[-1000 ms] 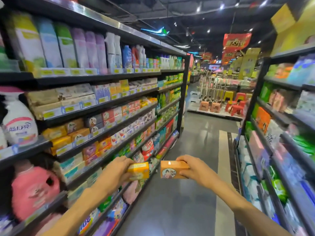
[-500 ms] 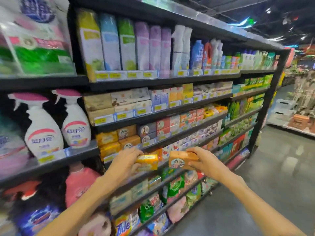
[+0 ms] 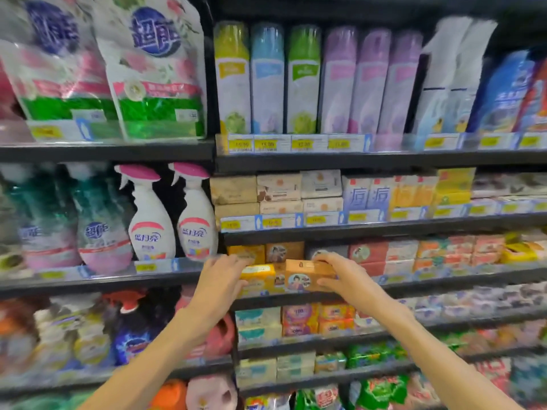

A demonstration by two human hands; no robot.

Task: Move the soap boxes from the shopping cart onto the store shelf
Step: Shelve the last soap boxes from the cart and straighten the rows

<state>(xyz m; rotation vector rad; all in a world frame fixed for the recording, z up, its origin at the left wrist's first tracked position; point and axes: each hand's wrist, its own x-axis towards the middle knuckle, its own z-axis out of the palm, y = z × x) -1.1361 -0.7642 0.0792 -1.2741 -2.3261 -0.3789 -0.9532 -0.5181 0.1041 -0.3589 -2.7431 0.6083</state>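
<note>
My left hand (image 3: 220, 276) grips a yellow soap box (image 3: 258, 276) at the front of the third shelf (image 3: 444, 281) from the top. Right beside it my right hand (image 3: 340, 273) holds an orange-brown soap box (image 3: 305, 275) with a round picture on its front. Both boxes sit level with the shelf's front edge, side by side and close together. Behind them stand matching yellow (image 3: 245, 253) and brown (image 3: 284, 251) soap boxes. The shopping cart is out of view.
Spray bottles (image 3: 151, 214) stand on the shelf to the left. Tall spray cans (image 3: 302, 78) fill the shelf above. More soap boxes (image 3: 399, 255) run to the right, and further soap packs (image 3: 316, 319) sit below. Price tags line each shelf edge.
The view has turned from the aisle to face the shelves. Both hands have carried their boxes forward and up to the third shelf's front.
</note>
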